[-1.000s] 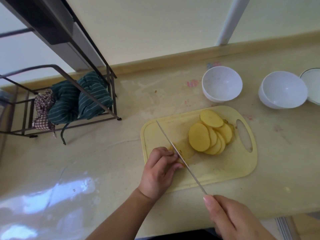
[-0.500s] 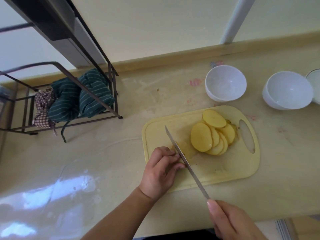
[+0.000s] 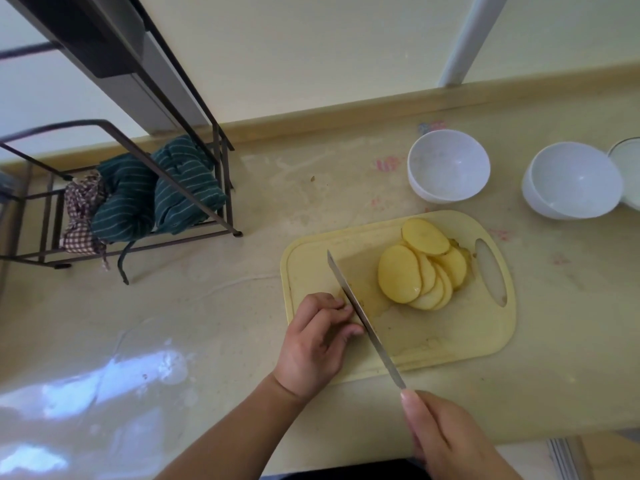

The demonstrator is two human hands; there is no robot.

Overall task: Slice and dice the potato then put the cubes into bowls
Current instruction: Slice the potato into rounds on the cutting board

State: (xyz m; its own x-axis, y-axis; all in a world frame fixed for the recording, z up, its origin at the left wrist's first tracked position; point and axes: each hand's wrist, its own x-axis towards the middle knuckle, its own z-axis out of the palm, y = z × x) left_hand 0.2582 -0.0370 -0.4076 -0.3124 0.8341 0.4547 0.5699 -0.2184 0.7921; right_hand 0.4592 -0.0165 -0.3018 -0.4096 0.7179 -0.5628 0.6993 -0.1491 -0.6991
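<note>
A yellow cutting board (image 3: 450,327) lies on the counter with a fanned pile of several potato slices (image 3: 398,275) near its handle hole. My left hand (image 3: 317,348) sits at the board's left front, fingers curled down over the leftover potato end, which is almost fully hidden. My right hand (image 3: 446,438) grips the handle of a knife (image 3: 363,317). The blade runs diagonally right against my left fingertips, edge down on the board. Two white bowls (image 3: 448,166) (image 3: 575,180) stand empty behind the board.
A third white dish (image 3: 628,168) peeks in at the right edge. A dark wire rack (image 3: 121,199) with green striped and checked cloths stands at the left rear. The counter's front edge runs just below my right hand.
The knife has drawn back toward me along the cut, its tip now nearer my fingers. The potato stub that showed beside the blade is now covered. My left hand stays put.
</note>
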